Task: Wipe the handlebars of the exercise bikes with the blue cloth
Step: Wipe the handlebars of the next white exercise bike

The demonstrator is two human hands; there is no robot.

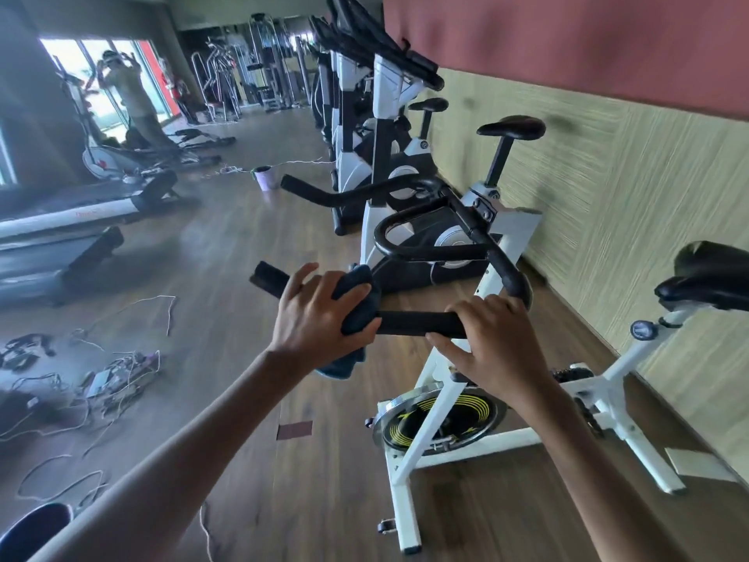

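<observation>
Head view: left hand (320,314) fingers clamp blue cloth (358,306) around handlebar (421,323); right hand (492,338) grips it bare.

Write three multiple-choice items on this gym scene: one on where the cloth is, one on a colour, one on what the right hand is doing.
1. Where is the cloth?
A. on the floor
B. wrapped on the handlebar under the left hand
C. on the saddle

2. What colour is the nearest bike's frame?
A. white
B. red
C. green

3. What is the right hand doing?
A. hanging free
B. holding a bottle
C. gripping the handlebar

Answers: 1 B, the left hand presses the cloth around the bar. 2 A, its tubes are white. 3 C, its fingers curl over the black grip.
</observation>
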